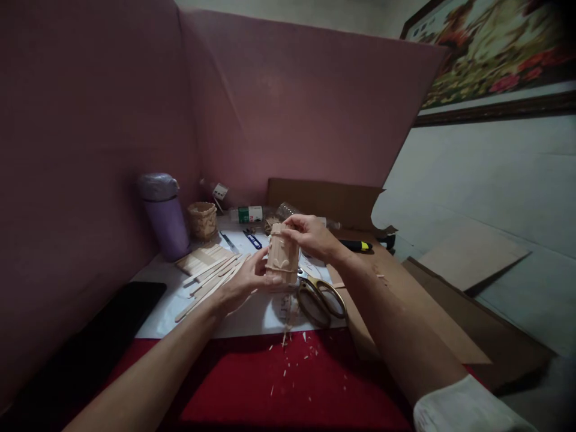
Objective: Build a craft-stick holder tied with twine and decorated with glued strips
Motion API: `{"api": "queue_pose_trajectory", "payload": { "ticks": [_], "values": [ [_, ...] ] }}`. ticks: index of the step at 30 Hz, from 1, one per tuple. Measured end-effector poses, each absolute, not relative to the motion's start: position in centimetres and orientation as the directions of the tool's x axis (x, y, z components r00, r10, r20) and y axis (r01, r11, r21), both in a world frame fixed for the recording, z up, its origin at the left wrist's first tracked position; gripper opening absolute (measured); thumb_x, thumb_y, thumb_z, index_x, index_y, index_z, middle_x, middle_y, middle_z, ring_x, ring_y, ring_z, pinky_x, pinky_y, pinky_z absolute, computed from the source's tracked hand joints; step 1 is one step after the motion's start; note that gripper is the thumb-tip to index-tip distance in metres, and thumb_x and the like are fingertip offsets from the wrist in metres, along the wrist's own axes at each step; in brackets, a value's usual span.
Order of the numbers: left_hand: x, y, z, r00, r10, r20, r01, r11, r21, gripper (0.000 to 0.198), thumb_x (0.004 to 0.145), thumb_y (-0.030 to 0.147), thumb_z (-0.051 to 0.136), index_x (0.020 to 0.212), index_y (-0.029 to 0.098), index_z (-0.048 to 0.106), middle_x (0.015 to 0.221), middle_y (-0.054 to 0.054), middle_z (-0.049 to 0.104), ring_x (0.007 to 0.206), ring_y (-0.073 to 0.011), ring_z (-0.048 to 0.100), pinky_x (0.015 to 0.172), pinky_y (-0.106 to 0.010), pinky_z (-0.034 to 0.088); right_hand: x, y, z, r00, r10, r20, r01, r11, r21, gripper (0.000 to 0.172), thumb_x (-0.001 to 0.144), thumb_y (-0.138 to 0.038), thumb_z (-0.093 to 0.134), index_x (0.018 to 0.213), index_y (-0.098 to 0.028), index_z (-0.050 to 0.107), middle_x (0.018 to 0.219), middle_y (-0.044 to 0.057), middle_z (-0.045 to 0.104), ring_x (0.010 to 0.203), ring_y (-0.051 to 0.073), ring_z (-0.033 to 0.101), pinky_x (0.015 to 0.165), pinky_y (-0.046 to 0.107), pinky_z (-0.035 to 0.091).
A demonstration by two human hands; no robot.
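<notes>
Between my hands is a small round holder made of pale craft sticks (282, 255), held upright above the white paper, with raised trim around it. My left hand (254, 277) grips its lower left side, thumb along the base. At its upper right rim, my right hand (310, 234) has its fingers closed on the edge; whether a small separate piece is pinched there I cannot make out. Gold-handled scissors (321, 300) lie just right of the holder. Loose craft sticks (211, 279) are spread on the paper to the left of my left hand.
A purple tumbler (166, 222) and a woven-looking stick cup (202, 221) stand back left. Plastic bottles (249, 214) lie behind, near a blue cutter (252, 239). Brown cardboard (418, 306) covers the right side, with a black-and-yellow knife (357, 245). Wood scraps litter the red cloth (252, 384).
</notes>
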State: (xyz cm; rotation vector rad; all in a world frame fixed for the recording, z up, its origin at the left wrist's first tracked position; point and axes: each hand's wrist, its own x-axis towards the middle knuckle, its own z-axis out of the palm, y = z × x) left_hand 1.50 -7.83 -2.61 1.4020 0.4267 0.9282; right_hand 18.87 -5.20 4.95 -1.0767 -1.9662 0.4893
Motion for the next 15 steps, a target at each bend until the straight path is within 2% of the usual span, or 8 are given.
{"api": "queue_pose_trajectory", "payload": {
  "ticks": [2,6,10,15],
  "values": [
    [1.8,-8.4,-2.4,0.596,0.76,0.26,-0.3,-0.089,0.95,0.058,0.071,0.024,0.069,0.126,0.019,0.051,0.115,-0.012,0.059,0.103,-0.025,0.057,0.087,-0.038,0.045,19.2,-5.8,5.3,-0.303,0.836,0.456,0.44,0.548,-0.712,0.012,0.077,-0.024,0.059,0.075,-0.014,0.065,0.068,0.001,0.061,0.06,0.011,0.051,0.056,0.024,0.039],
    [2.2,-8.5,-2.7,0.58,0.776,0.247,-0.286,-0.09,0.954,0.054,0.072,0.024,0.069,0.123,0.019,0.053,0.113,-0.011,0.06,0.101,-0.0244,0.056,0.083,-0.035,0.045,19.6,-6.4,5.3,-0.307,0.849,0.431,0.335,0.52,-0.786,0.011,0.076,-0.023,0.06,0.073,-0.014,0.063,0.067,0.0,0.06,0.06,0.01,0.051,0.057,0.023,0.04],
    [2.3,-8.6,-2.8,0.585,0.775,0.241,-0.285,-0.083,0.955,0.053,0.073,0.026,0.067,0.124,0.019,0.053,0.113,-0.011,0.06,0.101,-0.0248,0.056,0.084,-0.036,0.044,19.8,-6.3,5.1,-0.297,0.865,0.404,0.315,0.488,-0.814,0.011,0.076,-0.022,0.059,0.072,-0.013,0.063,0.065,-0.001,0.059,0.058,0.009,0.05,0.056,0.023,0.04],
    [2.3,-8.8,-2.8,0.589,0.78,0.211,-0.274,-0.053,0.96,0.056,0.074,0.029,0.067,0.127,0.019,0.05,0.113,-0.012,0.06,0.096,-0.0237,0.058,0.077,-0.033,0.045,20.2,-5.9,4.9,-0.291,0.863,0.414,0.306,0.494,-0.814,0.013,0.077,-0.024,0.059,0.075,-0.013,0.064,0.067,0.0,0.06,0.06,0.01,0.051,0.057,0.023,0.042]
  ]
}}
